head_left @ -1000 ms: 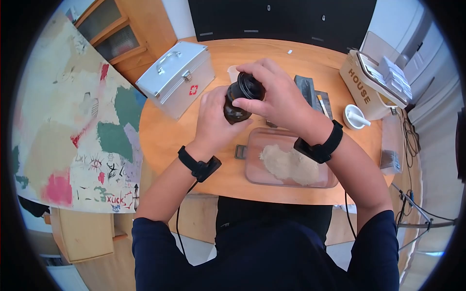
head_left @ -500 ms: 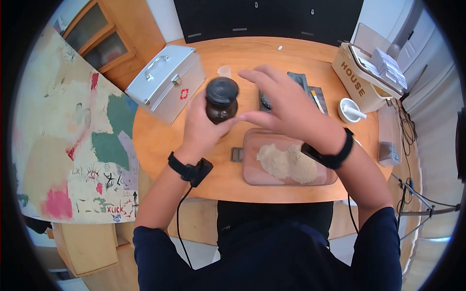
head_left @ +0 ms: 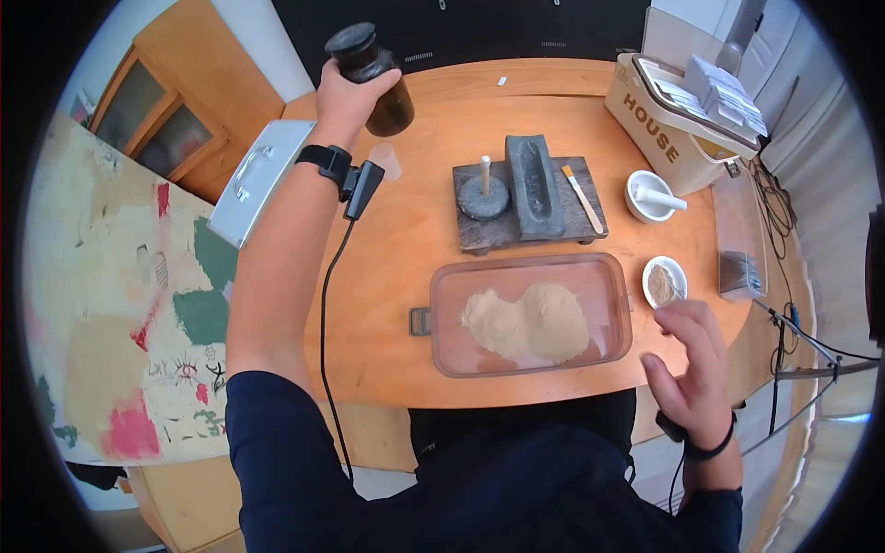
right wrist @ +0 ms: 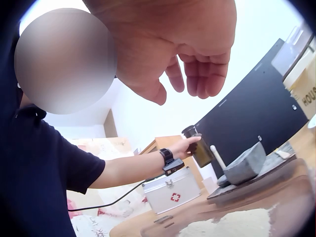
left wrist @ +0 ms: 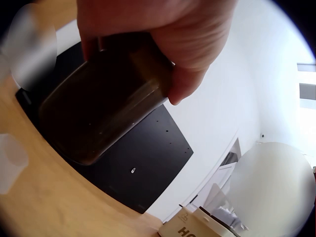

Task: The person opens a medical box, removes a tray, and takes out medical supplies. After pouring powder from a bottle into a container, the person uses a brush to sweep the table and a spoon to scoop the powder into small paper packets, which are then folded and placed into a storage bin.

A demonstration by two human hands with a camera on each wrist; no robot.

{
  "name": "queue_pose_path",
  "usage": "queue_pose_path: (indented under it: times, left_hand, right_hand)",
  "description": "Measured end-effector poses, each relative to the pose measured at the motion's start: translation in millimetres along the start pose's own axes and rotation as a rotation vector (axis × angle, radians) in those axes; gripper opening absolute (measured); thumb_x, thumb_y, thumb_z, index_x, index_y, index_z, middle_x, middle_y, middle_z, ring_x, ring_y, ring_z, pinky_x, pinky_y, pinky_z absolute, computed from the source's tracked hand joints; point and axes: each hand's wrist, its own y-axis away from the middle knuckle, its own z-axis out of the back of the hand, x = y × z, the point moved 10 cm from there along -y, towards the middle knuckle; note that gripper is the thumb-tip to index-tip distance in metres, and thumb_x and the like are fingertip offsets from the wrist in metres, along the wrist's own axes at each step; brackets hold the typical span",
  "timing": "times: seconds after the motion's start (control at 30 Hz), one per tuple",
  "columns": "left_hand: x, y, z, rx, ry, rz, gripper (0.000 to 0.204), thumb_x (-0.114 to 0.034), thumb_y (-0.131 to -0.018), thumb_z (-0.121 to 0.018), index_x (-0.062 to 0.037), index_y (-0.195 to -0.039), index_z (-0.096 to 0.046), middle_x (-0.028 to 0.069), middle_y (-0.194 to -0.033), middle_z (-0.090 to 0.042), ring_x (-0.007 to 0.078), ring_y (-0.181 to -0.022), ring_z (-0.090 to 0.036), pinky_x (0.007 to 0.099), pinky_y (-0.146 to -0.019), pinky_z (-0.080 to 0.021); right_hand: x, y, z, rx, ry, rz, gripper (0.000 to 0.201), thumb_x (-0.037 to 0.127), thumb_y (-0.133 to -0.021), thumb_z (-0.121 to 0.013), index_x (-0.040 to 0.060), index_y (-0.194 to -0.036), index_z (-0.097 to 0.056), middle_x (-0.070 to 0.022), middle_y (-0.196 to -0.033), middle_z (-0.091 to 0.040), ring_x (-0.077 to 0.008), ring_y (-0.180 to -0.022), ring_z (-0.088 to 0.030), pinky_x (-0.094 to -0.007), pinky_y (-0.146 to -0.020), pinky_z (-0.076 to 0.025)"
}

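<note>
My left hand [head_left: 343, 103] grips a dark brown glass bottle [head_left: 391, 112] by its neck, fingers and thumb wrapped round it. The bottle is raised toward the back left of the table, its black stopper [head_left: 350, 37] on top. In the left wrist view, the bottle body [left wrist: 98, 108] slants down out of the grip. Holding nothing, my right hand [head_left: 691, 373] hovers by the table's right front edge with fingers loosely bent. Nearest to it is a small white bowl [head_left: 678, 269] of brownish powder. A clear pinkish tray [head_left: 607, 318] holds two joined heaps of beige powder [head_left: 525, 323].
Behind the tray, a dark board [head_left: 472, 241] carries a stone trough [head_left: 535, 189], a stone disc with an upright handle [head_left: 484, 198] and a brush [head_left: 581, 198]. A mortar [head_left: 636, 207], HOUSE box [head_left: 645, 120], plastic cup [head_left: 387, 164] and silver case [head_left: 258, 180] stand around.
My right hand has let go of the bottle's top and moved right and toward me. The left hand has carried the bottle away to the back left.
</note>
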Motion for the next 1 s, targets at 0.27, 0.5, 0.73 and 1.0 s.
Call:
queue_pose_path:
  times: [0.27,0.5,0.73,1.0]
  left_hand:
    - [86.7,-20.2,-40.7,0.014,-0.101,0.106,0.074,-0.027,-0.068,-0.090,0.0036,-0.125,-0.054,0.0156,-0.119,-0.065,0.0265,-0.110,-0.064,0.0372,-0.098,-0.050]
    - [122.5,-45.9,-52.6,0.133,-0.227,0.088,0.057,-0.029,-0.066,-0.092,0.0007,-0.108,-0.067,0.0133,-0.105,-0.071,0.0219,-0.096,-0.067,0.0344,-0.089,-0.052]
    - [140.7,-47.1,-59.4,0.151,-0.154,0.087,0.057,-0.027,-0.071,-0.089,0.0011,-0.116,-0.068,0.0112,-0.112,-0.071,0.0208,-0.102,-0.066,0.0334,-0.093,-0.049]
    - [126.7,-23.9,-61.5,0.165,-0.190,0.150,0.053,-0.031,-0.079,-0.085,0.0016,-0.118,-0.067,0.0092,-0.112,-0.069,0.0167,-0.105,-0.061,0.0312,-0.093,-0.047]
  right_hand:
    - [-58.2,71.1,63.0,-0.244,0.184,-0.299,0.035,-0.003,-0.080,-0.063,-0.0014,-0.115,-0.058,-0.0185,-0.105,-0.061,-0.0294,-0.090,-0.058,-0.0356,-0.074,-0.048]
    - [-78.1,64.4,59.7,-0.303,0.275,-0.283,0.036,-0.009,-0.078,-0.067,-0.0021,-0.113,-0.062,-0.0175,-0.104,-0.064,-0.0272,-0.090,-0.061,-0.0334,-0.074,-0.050]
    - [-110.4,60.6,52.5,-0.339,0.313,-0.304,0.030,-0.004,-0.080,-0.069,-0.0009,-0.110,-0.064,-0.0131,-0.100,-0.064,-0.0226,-0.086,-0.062,-0.0305,-0.069,-0.050]
    - [-124.1,73.3,46.2,-0.335,0.280,-0.385,0.029,-0.004,-0.084,-0.067,-0.0005,-0.112,-0.063,-0.0127,-0.103,-0.064,-0.0217,-0.090,-0.062,-0.0304,-0.072,-0.049]
